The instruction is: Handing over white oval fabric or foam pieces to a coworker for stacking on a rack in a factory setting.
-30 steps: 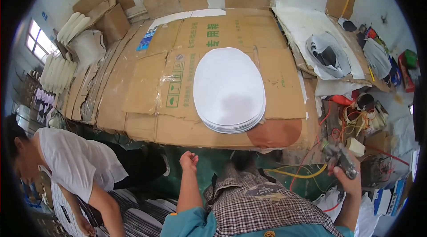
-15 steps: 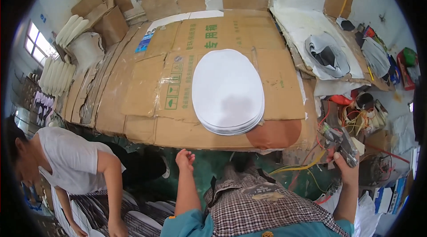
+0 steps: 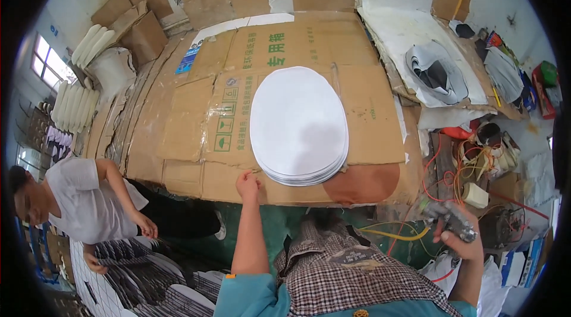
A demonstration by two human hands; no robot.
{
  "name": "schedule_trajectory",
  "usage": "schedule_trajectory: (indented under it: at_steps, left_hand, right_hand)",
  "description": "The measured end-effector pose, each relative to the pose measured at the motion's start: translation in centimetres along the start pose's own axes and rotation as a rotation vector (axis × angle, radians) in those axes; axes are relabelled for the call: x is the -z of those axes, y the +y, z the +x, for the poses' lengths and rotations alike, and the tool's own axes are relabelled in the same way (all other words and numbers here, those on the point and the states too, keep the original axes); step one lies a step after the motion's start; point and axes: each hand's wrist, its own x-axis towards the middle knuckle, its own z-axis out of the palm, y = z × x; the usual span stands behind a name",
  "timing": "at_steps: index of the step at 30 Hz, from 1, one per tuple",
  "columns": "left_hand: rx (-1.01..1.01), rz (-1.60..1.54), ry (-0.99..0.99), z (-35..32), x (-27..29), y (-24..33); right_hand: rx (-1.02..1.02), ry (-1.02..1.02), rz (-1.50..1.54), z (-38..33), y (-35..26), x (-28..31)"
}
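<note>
A stack of white oval sheets (image 3: 297, 121) lies on the cardboard-covered table (image 3: 184, 132), near its front edge. My left hand (image 3: 248, 186) is at that edge, left of the stack and apart from it. Its fingers are loosely curled, with nothing visible in them. On the right, my right hand (image 3: 464, 241) grips a grey, crusted spray gun (image 3: 449, 219), held off the table's right front corner. My palm and fingers hide part of its handle. A yellow hose (image 3: 401, 235) runs close by the gun.
A co-worker (image 3: 89, 198) in a white shirt stands at left beside a rack of dark-edged sheets (image 3: 160, 275). A brown round patch (image 3: 366, 183) marks the table's front. A coiled grey-white roll (image 3: 437, 73) lies on the right-hand bench. Tangled red hoses (image 3: 455, 168) hang at right.
My left hand has moved forward to the table edge. My right hand and the spray gun have come slightly lower. The co-worker has straightened up from bending over the rack.
</note>
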Motion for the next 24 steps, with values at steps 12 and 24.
schedule_trajectory:
  at_steps: [12,24]
  left_hand:
    - [-0.363,1.039,0.194,1.5,-6.6,1.1]
    - [-0.252,1.115,0.288,1.8,-8.4,2.1]
  right_hand:
    - [0.098,0.167,0.053,5.2,0.4,1.1]
    - [0.082,0.055,0.098,8.0,2.0,2.6]
